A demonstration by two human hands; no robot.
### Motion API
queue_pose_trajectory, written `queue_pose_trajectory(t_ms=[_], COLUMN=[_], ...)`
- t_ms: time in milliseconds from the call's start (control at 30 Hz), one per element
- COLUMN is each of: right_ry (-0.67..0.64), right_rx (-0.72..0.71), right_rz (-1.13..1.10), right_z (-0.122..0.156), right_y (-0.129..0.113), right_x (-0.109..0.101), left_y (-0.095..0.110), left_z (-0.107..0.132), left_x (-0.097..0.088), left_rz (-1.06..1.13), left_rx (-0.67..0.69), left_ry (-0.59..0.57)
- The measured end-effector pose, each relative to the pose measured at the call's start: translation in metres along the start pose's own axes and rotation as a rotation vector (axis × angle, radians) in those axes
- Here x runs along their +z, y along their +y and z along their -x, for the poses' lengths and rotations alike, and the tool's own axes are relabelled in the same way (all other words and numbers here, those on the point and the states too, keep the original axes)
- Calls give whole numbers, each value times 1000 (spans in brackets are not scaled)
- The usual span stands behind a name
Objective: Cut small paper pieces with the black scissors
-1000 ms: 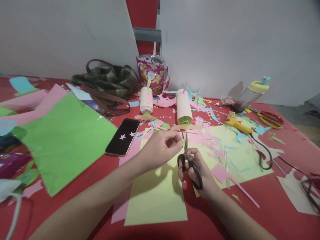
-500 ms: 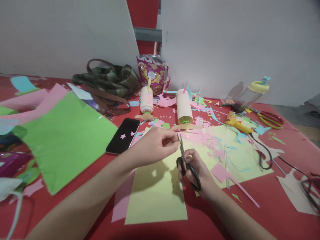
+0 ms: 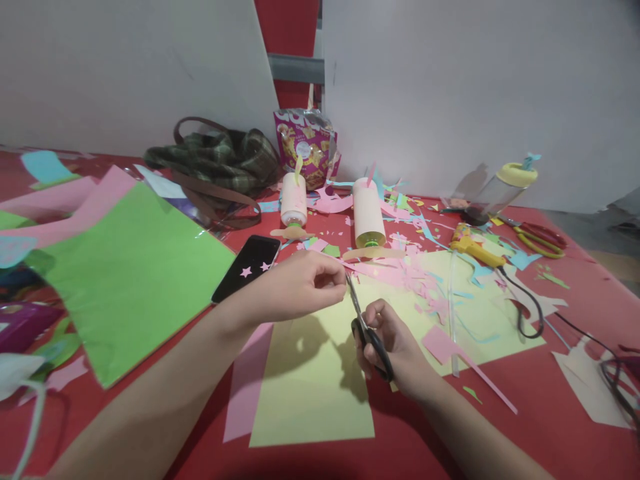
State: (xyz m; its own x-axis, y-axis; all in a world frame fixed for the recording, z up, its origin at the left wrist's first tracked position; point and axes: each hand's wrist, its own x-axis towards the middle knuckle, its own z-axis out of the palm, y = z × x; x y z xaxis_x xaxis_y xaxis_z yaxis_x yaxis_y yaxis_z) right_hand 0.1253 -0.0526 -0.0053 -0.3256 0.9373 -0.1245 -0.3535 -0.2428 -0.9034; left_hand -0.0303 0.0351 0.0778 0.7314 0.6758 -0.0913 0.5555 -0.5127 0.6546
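My right hand (image 3: 403, 350) grips black-handled scissors (image 3: 357, 303), fingers in the loops. The blades point up and away and look nearly together. Just left of their tips, my left hand (image 3: 305, 287) is closed in a pinch. Whatever lies between its fingertips is too small and hidden to make out. Beneath both hands, a pale yellow sheet (image 3: 310, 400) overlaps a pink sheet (image 3: 245, 393). A black phone (image 3: 240, 267) with small pink paper stars on it lies behind my left forearm.
Two paper-wrapped cylinders (image 3: 367, 210) stand ahead among pink paper scraps (image 3: 415, 287). A green sheet (image 3: 130, 280) is on the left. To the right are a yellow glue gun (image 3: 477, 249) with a black cord, red-and-yellow scissors (image 3: 543, 240) and a tilted clear bottle (image 3: 500, 193).
The scissor blades have come closer together. My left hand has shifted slightly left, and the scissors have tilted left with it.
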Motion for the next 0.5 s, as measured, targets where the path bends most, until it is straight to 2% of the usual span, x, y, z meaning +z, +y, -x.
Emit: queue_pose_trajectory(t_ms=[133, 267, 367, 500], right_ry=[42, 100, 120, 228], right_rx=[-26, -133, -193, -188], right_rz=[-10, -47, -77, -59], right_z=[-2, -3, -5, -6], right_y=[1, 2, 0, -3], right_x=[-1, -1, 0, 1], left_y=[-1, -1, -1, -2], left_z=[0, -2, -3, -4], left_x=[0, 3, 9, 21], left_rz=[8, 28, 39, 39], left_rx=[8, 65, 76, 103], left_ry=[-13, -71, -132, -180])
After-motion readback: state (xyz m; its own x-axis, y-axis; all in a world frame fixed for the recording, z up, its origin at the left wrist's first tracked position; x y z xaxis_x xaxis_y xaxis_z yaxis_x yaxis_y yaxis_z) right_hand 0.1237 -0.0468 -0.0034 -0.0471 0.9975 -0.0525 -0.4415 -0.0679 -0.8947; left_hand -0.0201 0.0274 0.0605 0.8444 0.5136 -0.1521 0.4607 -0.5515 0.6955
